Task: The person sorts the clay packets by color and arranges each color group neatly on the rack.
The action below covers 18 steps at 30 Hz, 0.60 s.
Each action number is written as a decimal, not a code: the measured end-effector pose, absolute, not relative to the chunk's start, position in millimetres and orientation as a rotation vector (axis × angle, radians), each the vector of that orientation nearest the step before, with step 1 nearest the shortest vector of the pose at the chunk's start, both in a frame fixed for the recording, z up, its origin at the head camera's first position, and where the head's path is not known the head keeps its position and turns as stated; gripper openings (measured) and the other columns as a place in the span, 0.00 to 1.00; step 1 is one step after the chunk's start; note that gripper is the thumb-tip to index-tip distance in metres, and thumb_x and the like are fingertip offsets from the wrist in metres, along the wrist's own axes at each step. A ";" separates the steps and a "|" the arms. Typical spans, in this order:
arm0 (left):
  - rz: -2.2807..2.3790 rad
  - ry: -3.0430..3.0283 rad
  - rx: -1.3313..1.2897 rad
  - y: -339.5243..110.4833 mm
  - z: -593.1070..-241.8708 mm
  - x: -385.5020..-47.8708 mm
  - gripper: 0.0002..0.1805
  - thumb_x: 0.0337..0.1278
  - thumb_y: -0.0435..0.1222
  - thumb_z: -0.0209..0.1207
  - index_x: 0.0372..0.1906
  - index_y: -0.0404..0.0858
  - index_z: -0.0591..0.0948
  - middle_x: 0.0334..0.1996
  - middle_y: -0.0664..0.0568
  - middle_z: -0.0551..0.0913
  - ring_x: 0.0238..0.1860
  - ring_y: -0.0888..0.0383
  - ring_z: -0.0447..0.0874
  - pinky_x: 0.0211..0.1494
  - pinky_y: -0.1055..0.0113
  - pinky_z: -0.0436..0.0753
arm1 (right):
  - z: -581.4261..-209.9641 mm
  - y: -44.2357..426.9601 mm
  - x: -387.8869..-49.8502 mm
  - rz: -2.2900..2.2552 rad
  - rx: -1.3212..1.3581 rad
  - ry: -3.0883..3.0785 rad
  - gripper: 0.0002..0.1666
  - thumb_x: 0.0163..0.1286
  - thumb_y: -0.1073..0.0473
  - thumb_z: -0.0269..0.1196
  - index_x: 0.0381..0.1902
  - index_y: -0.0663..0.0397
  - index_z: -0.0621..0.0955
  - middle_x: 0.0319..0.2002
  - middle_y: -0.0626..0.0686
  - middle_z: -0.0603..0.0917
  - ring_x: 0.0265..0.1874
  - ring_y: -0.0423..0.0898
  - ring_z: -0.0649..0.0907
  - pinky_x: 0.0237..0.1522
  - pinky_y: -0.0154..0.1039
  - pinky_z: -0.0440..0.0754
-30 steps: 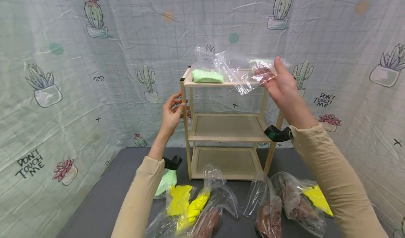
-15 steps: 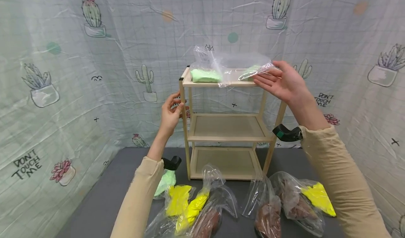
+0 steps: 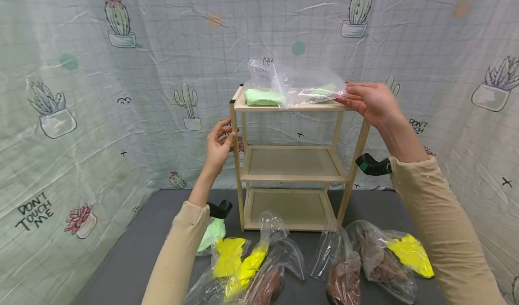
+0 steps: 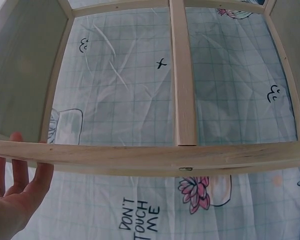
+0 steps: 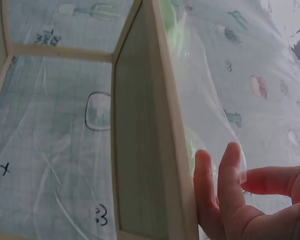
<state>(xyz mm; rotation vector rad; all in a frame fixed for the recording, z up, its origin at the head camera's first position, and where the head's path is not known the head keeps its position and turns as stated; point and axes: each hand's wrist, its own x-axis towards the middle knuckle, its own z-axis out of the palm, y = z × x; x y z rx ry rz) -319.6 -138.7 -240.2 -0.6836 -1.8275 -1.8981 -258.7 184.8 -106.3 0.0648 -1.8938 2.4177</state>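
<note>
Bag (image 3: 312, 88) in right hand (image 3: 372, 101), fingertip pinch

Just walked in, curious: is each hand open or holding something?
Left hand: curled loosely around the shelf post.
Right hand: pinching a bag at its edge.

Bags (image 3: 343, 275) lie on and before the shelf (image 3: 295, 178)
</note>
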 end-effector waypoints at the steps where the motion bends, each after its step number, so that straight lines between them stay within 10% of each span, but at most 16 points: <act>1: -1.899 -1.825 -0.682 -138.5 -240.4 -319.4 0.22 0.59 0.30 0.49 0.60 0.35 0.67 0.32 0.55 0.72 0.29 0.65 0.81 0.29 0.72 0.80 | -106.0 185.5 -260.1 2.400 0.056 -1.918 0.38 0.62 0.64 0.56 0.67 0.64 0.54 0.51 0.55 0.67 0.30 0.40 0.82 0.36 0.27 0.79; 9: -1.911 -1.828 -0.673 -137.4 -241.1 -317.5 0.22 0.59 0.28 0.49 0.60 0.35 0.67 0.32 0.55 0.72 0.30 0.63 0.81 0.30 0.71 0.81 | -105.1 191.7 -269.3 2.012 -0.047 -2.285 0.32 0.65 0.64 0.53 0.65 0.67 0.57 0.65 0.60 0.58 0.25 0.31 0.80 0.34 0.23 0.78; 18: -1.902 -1.842 -0.671 -139.1 -239.0 -319.0 0.22 0.59 0.30 0.50 0.59 0.36 0.67 0.32 0.55 0.72 0.31 0.58 0.82 0.32 0.68 0.81 | -102.6 193.8 -265.1 1.450 -0.022 -2.511 0.26 0.65 0.60 0.52 0.59 0.68 0.67 0.38 0.51 0.75 0.20 0.29 0.80 0.29 0.26 0.79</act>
